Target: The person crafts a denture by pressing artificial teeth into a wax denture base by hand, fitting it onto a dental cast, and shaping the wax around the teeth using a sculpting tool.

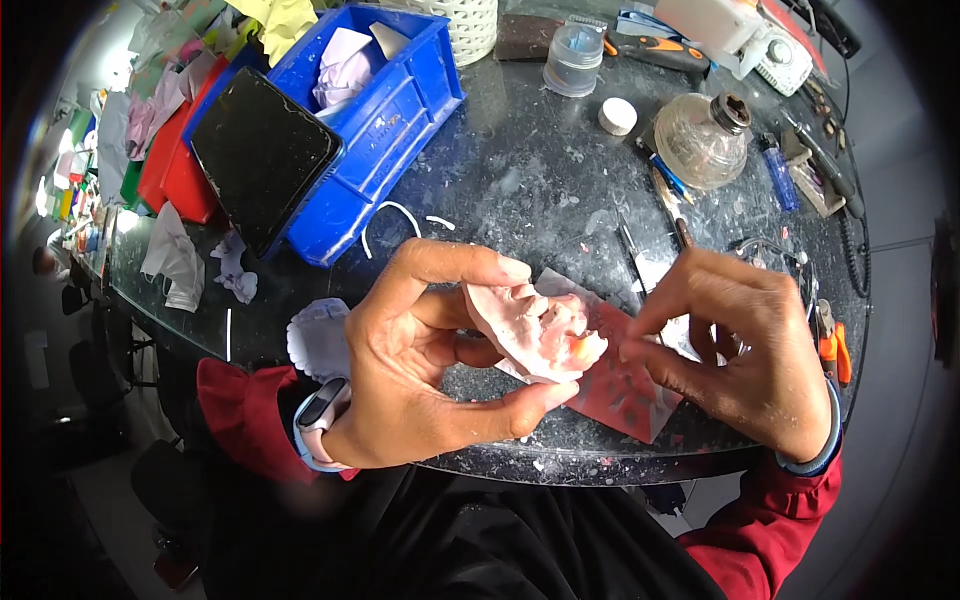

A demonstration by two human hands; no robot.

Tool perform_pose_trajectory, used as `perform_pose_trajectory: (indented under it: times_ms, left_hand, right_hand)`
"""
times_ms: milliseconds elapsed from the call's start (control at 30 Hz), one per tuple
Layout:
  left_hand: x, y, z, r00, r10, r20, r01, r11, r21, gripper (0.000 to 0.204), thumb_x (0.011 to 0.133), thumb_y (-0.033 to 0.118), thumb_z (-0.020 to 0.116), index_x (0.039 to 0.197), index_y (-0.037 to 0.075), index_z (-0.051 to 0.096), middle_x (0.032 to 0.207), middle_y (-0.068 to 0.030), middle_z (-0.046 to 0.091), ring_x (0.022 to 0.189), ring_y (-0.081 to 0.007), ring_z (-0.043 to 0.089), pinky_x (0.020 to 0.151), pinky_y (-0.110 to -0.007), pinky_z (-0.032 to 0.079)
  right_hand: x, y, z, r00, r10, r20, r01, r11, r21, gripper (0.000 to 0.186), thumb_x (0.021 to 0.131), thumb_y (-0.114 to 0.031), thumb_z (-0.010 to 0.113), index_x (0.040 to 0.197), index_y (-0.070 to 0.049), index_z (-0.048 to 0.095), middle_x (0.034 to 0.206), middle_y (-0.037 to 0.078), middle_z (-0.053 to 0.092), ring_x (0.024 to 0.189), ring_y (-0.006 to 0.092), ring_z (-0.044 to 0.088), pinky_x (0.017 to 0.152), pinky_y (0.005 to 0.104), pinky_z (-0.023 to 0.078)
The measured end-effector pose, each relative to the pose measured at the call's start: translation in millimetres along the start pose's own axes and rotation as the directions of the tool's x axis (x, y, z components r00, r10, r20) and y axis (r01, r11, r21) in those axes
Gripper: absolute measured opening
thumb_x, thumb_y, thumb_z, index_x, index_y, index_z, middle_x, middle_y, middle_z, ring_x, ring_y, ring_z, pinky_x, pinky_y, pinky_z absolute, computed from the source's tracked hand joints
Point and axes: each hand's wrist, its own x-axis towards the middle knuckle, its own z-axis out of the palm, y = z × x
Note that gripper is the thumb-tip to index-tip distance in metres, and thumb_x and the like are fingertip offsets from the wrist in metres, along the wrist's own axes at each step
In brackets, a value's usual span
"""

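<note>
My left hand (405, 350) holds a pale pink plaster dental model (515, 325) by its edges, between thumb and fingers. Reddish-pink material and an orange-lit spot show on the model's right end. Close to that end, my right hand (750, 350) has thumb and forefinger drawn together in a pinch; whatever is between the tips is too small to make out. Beneath both hands a pinkish-red wax sheet (635, 410) lies on the dark, speckled bench (520, 180). A thin pointed tool (627, 243) and a slim knife-like tool (672, 207) lie just beyond the right hand.
Blue bin (385, 140) with crumpled paper stands at the back left, a black tablet-like slab (265, 160) leaning on it. Farther right are a glass burner bottle (700, 145), a white cap (617, 116), a clear cup (574, 65), a blue lighter (779, 178) and orange-handled pliers (840, 350).
</note>
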Motion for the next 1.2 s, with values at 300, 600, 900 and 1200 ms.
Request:
perform_pose_trajectory:
  times_ms: [300, 600, 900, 1200]
  left_hand:
    - [8, 0, -3, 0.984, 0.073, 0.161, -0.092, 0.989, 0.116, 0.066, 0.067, -0.008, 0.070, 0.114, 0.000, 0.025, 0.091, -0.0207, 0.058, 0.094, -0.0319, 0.061, 0.080, -0.038, 0.053]
    - [7, -2, -2, 0.978, 0.120, 0.169, -0.151, 0.971, 0.184, 0.062, 0.066, -0.010, 0.069, 0.111, 0.000, 0.028, 0.090, -0.0197, 0.057, 0.093, -0.0324, 0.061, 0.082, -0.040, 0.053]
    - [8, -5, -1, 0.979, 0.153, 0.133, -0.179, 0.962, 0.209, 0.060, 0.065, -0.007, 0.072, 0.110, 0.001, 0.032, 0.084, -0.0099, 0.055, 0.079, -0.0170, 0.062, 0.087, -0.042, 0.050]
    - [5, -3, 1, 0.991, 0.096, 0.098, -0.108, 0.986, 0.125, 0.062, 0.065, -0.007, 0.072, 0.114, -0.001, 0.035, 0.092, -0.0153, 0.060, 0.091, -0.0225, 0.063, 0.080, -0.033, 0.052]
  right_hand:
    - [5, -1, 23, 0.900, -0.277, -0.338, 0.328, 0.939, 0.104, 0.022, 0.067, -0.006, 0.075, 0.084, 0.001, 0.063, 0.079, 0.013, 0.063, 0.068, 0.0151, 0.062, 0.053, 0.0237, 0.049]
    - [3, 0, 19, 0.945, -0.187, -0.268, 0.236, 0.958, 0.162, 0.018, 0.067, -0.010, 0.076, 0.077, -0.001, 0.065, 0.078, 0.012, 0.062, 0.063, 0.0129, 0.058, 0.054, 0.0226, 0.048]
    - [5, 1, 18, 0.947, -0.174, -0.269, 0.225, 0.959, 0.173, 0.018, 0.066, -0.010, 0.077, 0.077, -0.002, 0.065, 0.076, 0.010, 0.061, 0.063, 0.0127, 0.058, 0.055, 0.0232, 0.047]
    - [5, 1, 14, 0.940, -0.193, -0.282, 0.263, 0.935, 0.239, 0.017, 0.061, -0.007, 0.076, 0.072, -0.004, 0.064, 0.076, 0.010, 0.062, 0.066, 0.0133, 0.058, 0.060, 0.0241, 0.047]
